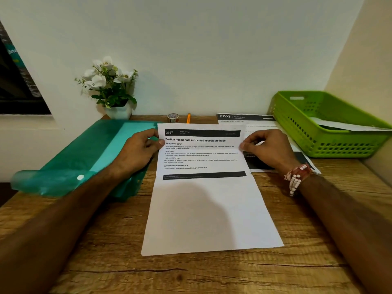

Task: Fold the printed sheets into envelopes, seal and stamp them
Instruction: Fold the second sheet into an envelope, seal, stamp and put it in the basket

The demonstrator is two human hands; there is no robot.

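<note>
Printed white paper sheet [203,209] lies on the brown wooden desk [191,272] with its long axis running straight away from the person. A crease crosses it about midway. The blank near half lies flat, and the far, printed half appears tilted up from the crease.

The left hand [137,149] pinches the far half's left edge with the thumb on the printed face. The right hand [269,148], with a beaded bracelet [297,179] at the wrist, pinches the right edge level with it. Both hands are equally near, so the held half would likely fold toward the body over the crease.

A translucent green plastic folder [84,158] lies just to the left. A second printed sheet [244,118] and a green slotted plastic basket [297,115] sit to the right.
</note>
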